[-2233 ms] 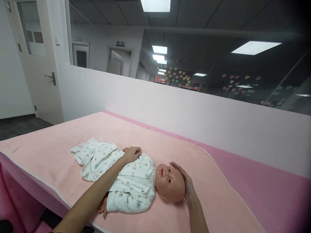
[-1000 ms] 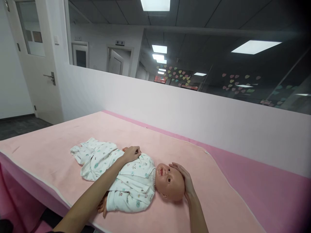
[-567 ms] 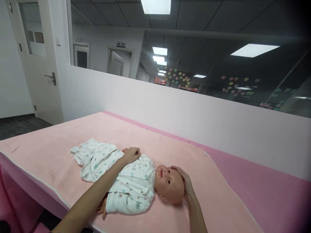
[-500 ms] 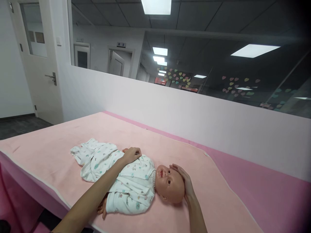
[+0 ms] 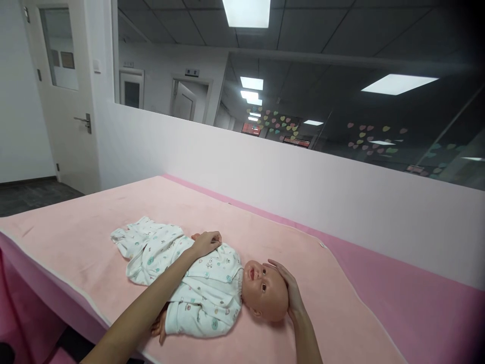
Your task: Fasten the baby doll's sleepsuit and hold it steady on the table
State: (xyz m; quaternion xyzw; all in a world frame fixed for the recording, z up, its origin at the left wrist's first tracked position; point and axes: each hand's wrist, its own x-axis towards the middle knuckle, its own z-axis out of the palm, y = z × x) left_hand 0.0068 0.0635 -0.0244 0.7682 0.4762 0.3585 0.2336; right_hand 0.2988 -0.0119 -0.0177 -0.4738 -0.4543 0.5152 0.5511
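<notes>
baby doll (image 5: 212, 283) lies face-up on the pink tabletop (image 5: 76, 227). right hand (image 5: 288, 290), open, cups the crown beside the doll's head, steadying it; left hand (image 5: 205, 242), loosely curled, rests on the doll's chest, pinning it.

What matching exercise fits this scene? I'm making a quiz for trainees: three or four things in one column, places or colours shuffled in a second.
Things:
1. left hand
2. right hand
3. suit
4. door

Places or colours:
A. white with small coloured prints
B. on the doll's chest
C. far left, shut
D. cupping the top of the head

Pairs: 1-B, 2-D, 3-A, 4-C
</notes>
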